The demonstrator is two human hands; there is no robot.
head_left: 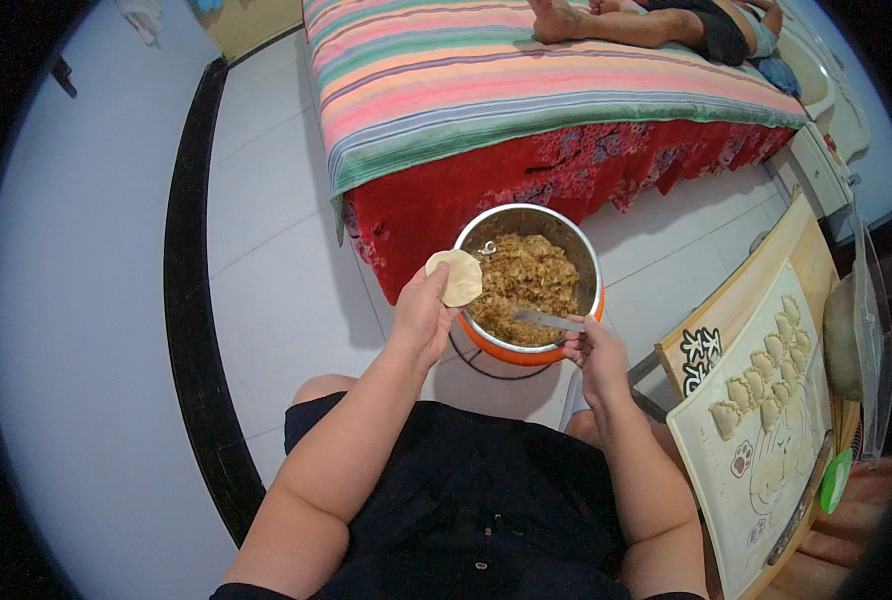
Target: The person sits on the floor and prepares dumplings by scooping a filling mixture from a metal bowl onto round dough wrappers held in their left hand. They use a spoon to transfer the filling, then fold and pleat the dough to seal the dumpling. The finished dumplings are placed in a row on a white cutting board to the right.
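Round, pale dough wrapper [458,282], in the head view, sits pinched in the left hand [423,312] at the left rim of a round silver metal bowl [590,262]; the right hand [598,357] grips a flat silver metal utensil [554,321] reaching into brown minced filling [534,272]. Best scoop modestly, keeping the wrapper flat.

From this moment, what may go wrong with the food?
The left hand pinches the dough round at one side, so it might tear or slip. The metal utensil in the right hand touches the filling, which could spill outside the bowl. The dumplings lie crowded on the mat and may stick.
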